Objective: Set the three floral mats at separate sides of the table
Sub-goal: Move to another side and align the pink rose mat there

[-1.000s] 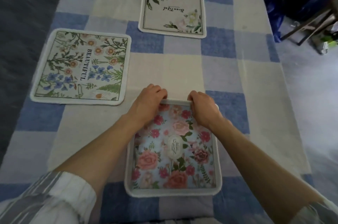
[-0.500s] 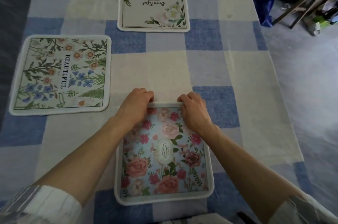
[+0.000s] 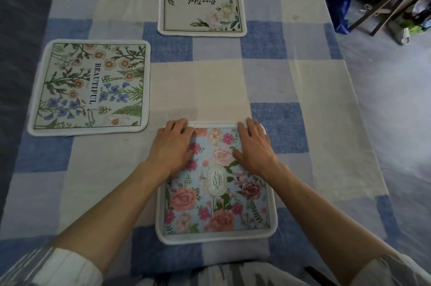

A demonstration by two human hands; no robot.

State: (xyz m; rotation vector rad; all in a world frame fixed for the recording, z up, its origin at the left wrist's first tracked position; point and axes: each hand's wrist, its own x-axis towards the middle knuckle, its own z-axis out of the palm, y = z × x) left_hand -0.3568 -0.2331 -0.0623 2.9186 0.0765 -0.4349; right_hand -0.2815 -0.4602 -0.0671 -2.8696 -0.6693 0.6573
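Risk: rose mat [image 3: 218, 206] is pinned under left hand [image 3: 173, 149] and right hand [image 3: 255, 149], fingers [image 3: 178, 125] flat, nothing gripped; checked tablecloth [image 3: 210, 85] could be rucked if dragged.

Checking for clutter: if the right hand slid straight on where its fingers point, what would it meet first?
Beyond the right hand lies bare tablecloth, then probably the white-flowered mat at the far side; nothing else shows in that line.

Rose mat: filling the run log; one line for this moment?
rose mat flat, near side; left hand flat on it; right hand flat on it
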